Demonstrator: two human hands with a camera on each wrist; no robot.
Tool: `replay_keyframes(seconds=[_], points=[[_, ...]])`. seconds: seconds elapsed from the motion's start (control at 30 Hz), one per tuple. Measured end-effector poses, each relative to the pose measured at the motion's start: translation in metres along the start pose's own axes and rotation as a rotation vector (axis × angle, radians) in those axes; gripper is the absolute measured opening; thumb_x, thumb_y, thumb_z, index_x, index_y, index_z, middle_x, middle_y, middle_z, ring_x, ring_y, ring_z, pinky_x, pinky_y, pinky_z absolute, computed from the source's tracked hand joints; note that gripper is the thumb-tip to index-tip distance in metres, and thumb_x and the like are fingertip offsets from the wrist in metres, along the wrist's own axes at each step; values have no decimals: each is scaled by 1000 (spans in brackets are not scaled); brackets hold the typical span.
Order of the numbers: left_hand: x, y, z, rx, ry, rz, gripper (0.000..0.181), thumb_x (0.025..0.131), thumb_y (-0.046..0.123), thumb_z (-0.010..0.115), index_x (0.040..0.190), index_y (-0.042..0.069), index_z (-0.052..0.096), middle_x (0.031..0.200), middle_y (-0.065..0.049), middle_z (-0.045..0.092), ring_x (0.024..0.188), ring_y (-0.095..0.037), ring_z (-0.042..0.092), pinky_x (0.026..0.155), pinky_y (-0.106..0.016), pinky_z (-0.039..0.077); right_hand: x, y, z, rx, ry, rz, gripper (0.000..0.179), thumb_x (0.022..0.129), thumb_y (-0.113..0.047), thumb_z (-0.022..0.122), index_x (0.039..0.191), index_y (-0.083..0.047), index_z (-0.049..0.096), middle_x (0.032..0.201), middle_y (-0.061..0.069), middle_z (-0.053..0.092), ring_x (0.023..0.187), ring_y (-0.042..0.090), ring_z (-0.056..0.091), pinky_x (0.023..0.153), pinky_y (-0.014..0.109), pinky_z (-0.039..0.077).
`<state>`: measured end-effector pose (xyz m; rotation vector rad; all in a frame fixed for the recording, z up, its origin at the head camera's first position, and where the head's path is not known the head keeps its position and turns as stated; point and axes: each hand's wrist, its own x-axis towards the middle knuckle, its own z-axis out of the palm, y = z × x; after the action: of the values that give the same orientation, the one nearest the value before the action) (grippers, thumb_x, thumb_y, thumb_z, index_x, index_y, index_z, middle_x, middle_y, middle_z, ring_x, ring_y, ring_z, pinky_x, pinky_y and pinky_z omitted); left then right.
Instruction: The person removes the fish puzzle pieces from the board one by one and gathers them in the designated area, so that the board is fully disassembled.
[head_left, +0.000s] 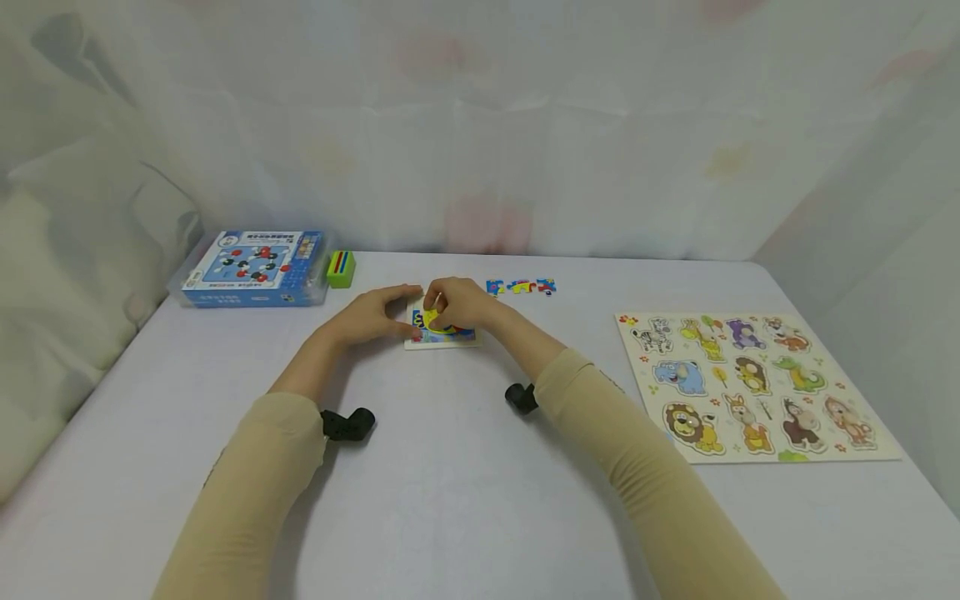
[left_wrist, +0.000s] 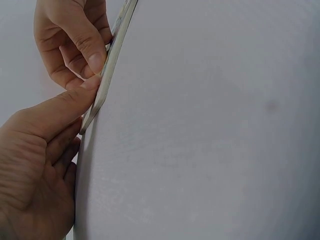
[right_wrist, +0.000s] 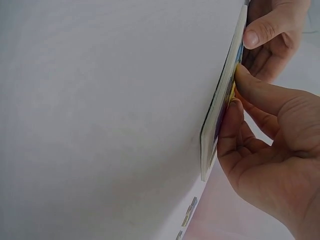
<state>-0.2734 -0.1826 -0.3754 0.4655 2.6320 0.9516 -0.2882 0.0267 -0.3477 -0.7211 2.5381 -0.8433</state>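
A small jigsaw board (head_left: 442, 344) with a pale frame and a colourful picture lies flat towards the far side of the table. My left hand (head_left: 366, 317) holds its left side, thumb at the near corner and forefinger at the far one; in the left wrist view the thumb (left_wrist: 75, 102) presses on the frame's edge. Over the picture, my right hand (head_left: 461, 302) pinches a yellow puzzle piece (head_left: 431, 318) between thumb and forefinger. From the right wrist, the board's pale edge (right_wrist: 212, 137) shows side-on, with the right fingertips against its picture face.
Three loose puzzle pieces (head_left: 520, 287) lie in a row behind the board's right side. At the back left stand a blue boxed model set (head_left: 251, 273) and a green block (head_left: 340, 271) with coloured stripes. A large animal puzzle board (head_left: 720, 396) covers the right side.
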Motion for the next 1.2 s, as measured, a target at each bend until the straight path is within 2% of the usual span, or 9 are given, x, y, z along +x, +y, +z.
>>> replay_keyframes(seconds=[0.3, 0.67, 1.2], points=[[0, 0, 0, -2, -4, -10, 85, 82, 45, 78, 153, 23, 37, 164, -6, 30, 156, -31, 17, 126, -58, 17, 0, 0, 1, -12, 3, -7, 29, 87, -13, 75, 113, -7, 64, 89, 1, 55, 85, 13, 50, 75, 21, 41], [0, 1, 1, 0, -3, -3, 85, 81, 47, 78, 153, 23, 38, 164, -5, 30, 156, -31, 18, 125, -58, 17, -3, -2, 0, -23, 6, -7, 26, 87, -13, 75, 110, -8, 63, 91, 2, 58, 86, 13, 52, 82, 24, 45], [0, 0, 1, 5, -2, 0, 84, 82, 45, 77, 153, 24, 38, 165, -6, 29, 156, -31, 18, 125, -59, 17, -1, -1, 3, -39, 7, -10, 30, 89, -15, 73, 115, -7, 62, 96, 3, 57, 91, 15, 51, 83, 24, 44]])
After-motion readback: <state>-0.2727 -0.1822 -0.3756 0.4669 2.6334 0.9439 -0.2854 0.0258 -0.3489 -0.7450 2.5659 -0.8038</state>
